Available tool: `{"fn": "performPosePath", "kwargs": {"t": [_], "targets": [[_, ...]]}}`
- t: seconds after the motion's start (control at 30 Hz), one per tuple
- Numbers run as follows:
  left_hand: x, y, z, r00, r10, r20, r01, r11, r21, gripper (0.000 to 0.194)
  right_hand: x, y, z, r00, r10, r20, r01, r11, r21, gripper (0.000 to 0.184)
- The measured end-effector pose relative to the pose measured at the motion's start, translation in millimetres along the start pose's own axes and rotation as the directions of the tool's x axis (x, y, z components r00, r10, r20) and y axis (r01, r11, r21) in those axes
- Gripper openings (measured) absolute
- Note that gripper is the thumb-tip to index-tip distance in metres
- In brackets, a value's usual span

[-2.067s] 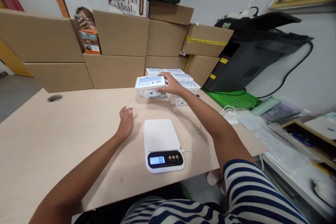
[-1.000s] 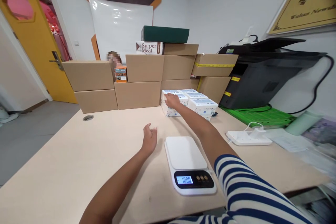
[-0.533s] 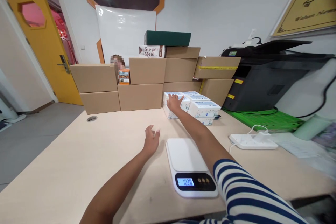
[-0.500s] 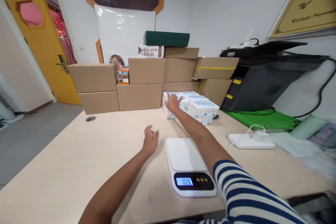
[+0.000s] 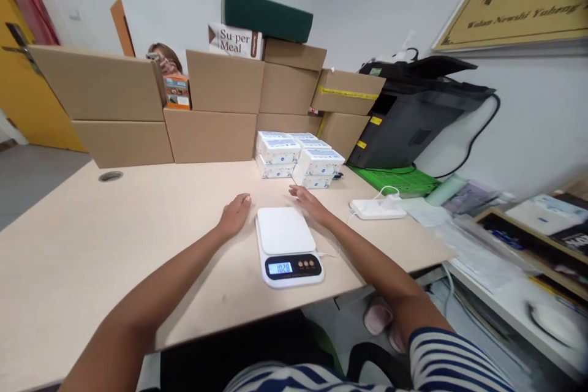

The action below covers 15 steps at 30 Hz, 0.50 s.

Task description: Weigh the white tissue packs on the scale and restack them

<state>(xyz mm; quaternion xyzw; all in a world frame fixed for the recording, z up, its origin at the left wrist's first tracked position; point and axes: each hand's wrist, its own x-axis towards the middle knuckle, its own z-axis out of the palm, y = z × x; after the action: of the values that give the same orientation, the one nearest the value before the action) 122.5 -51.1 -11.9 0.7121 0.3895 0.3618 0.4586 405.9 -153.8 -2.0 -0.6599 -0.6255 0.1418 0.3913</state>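
A white kitchen scale (image 5: 285,229) lies on the table in front of me, its lit display reading what looks like 1028 and its platform bare. To its left, my left hand (image 5: 235,214) rests near the tabletop with the fingers loosely bent, holding nothing. My right hand (image 5: 309,202) is just beyond the scale's far right corner, fingers stretched and no object in them. Past the right hand stand several white tissue packs (image 5: 319,161) with blue print, stacked two high in neighbouring piles.
Cardboard boxes (image 5: 212,138) form a wall along the table's back, topped by a Su-per Meal box (image 5: 235,41) and a green box (image 5: 266,15). A person's hand (image 5: 169,64) shows behind them. At right are a power strip (image 5: 377,208) and a black printer (image 5: 413,116).
My right hand has left the tissue packs and come back toward the scale. My left hand stays beside the scale. The view has tilted down and turned right.
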Motion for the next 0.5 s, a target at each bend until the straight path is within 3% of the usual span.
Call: {"fn": "performPosePath", "kwargs": {"t": [0.1,0.27,0.37,0.5], "targets": [[-3.5,2.7,10.5,0.998,-0.014,0.068,0.016,0.999,-0.039,0.061,-6.9,9.7,22.0,0.994,0.106,-0.03,-0.099,0.98,0.172,0.101],[-21.0,10.9,48.6,0.973,-0.186,0.139,0.217,0.941,-0.258,0.104,-3.5,14.0,41.3,0.969,0.246,-0.003,-0.227,0.898,0.378,0.109],[-32.6,15.9,64.2,0.976,-0.203,0.085,0.219,0.922,-0.32,0.106,-6.2,17.6,40.3,0.954,0.298,0.021,-0.274,0.843,0.463,0.115],[-42.2,19.4,67.5,0.988,-0.152,0.022,0.152,0.948,-0.278,0.094,-15.0,11.9,38.2,0.947,0.319,0.025,-0.278,0.783,0.556,0.118]]}}
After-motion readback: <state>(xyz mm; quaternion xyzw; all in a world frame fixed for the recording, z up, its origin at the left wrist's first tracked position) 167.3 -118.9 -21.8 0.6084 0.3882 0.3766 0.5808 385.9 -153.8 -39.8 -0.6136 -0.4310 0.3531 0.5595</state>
